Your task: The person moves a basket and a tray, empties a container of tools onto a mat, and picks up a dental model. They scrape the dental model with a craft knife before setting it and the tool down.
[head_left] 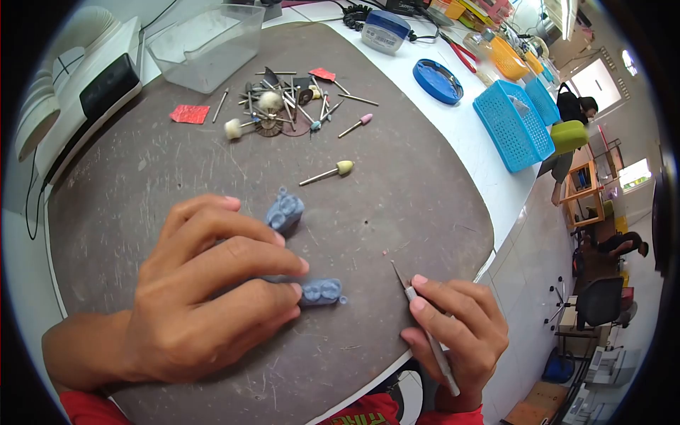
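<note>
My left hand (219, 287) rests over the grey mat with thumb and fingertips closed on one end of a small blue-grey figurine (322, 292). That figurine lies on its side, a little loop at its free end, its other end hidden by my fingers. A second blue-grey figurine (285, 210), also with a loop, lies just past my fingertips. At the lower right, my right hand (457, 329) grips a slim metal craft knife (440, 358) like a pen. Its pointed tip aims up and left, near the mat and apart from the figurine.
Rotary burrs and polishing wheels (273, 106) are heaped at the back of the mat (397, 184). A yellow-tipped burr (343, 168) lies closer. Around them are a clear plastic tub (205, 49), a blue lid (438, 81) and a blue basket (510, 127). Other people are in the background.
</note>
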The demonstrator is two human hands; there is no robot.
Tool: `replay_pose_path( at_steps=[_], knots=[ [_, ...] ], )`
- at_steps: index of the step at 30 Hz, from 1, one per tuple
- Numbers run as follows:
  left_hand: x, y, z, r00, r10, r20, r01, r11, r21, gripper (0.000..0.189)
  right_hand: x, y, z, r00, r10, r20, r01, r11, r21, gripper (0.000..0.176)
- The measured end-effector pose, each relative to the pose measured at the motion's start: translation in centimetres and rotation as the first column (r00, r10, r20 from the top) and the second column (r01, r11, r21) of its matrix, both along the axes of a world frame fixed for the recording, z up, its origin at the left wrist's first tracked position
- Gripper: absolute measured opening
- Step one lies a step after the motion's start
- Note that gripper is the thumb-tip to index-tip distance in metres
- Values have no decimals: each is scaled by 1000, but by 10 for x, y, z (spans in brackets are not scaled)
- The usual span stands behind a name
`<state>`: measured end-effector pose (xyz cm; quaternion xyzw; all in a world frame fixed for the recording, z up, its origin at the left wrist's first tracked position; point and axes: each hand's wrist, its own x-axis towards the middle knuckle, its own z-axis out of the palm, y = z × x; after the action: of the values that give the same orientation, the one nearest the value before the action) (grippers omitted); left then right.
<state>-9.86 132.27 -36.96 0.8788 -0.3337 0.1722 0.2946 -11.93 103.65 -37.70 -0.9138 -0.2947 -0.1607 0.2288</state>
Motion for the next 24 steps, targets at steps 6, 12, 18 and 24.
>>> replay_pose_path(
  at_steps=[6,12,18,24],
  knots=[
    [-2,0,-1,999,-40,19,40,999,-15,19,-15,-14,-5,999,-23,26,21,997,70,33],
    [-6,-4,-4,997,-37,62,40,998,-48,23,-51,-12,-9,974,153,-166,44,593,804,47],
    [-7,-10,2,997,77,-6,-77,997,30,34,-54,20,-31,473,833,288,-319,-143,937,27],
    [-6,-7,2,998,50,28,-50,999,10,33,-53,22,-11,480,847,230,-270,-107,957,18]
  ],
)
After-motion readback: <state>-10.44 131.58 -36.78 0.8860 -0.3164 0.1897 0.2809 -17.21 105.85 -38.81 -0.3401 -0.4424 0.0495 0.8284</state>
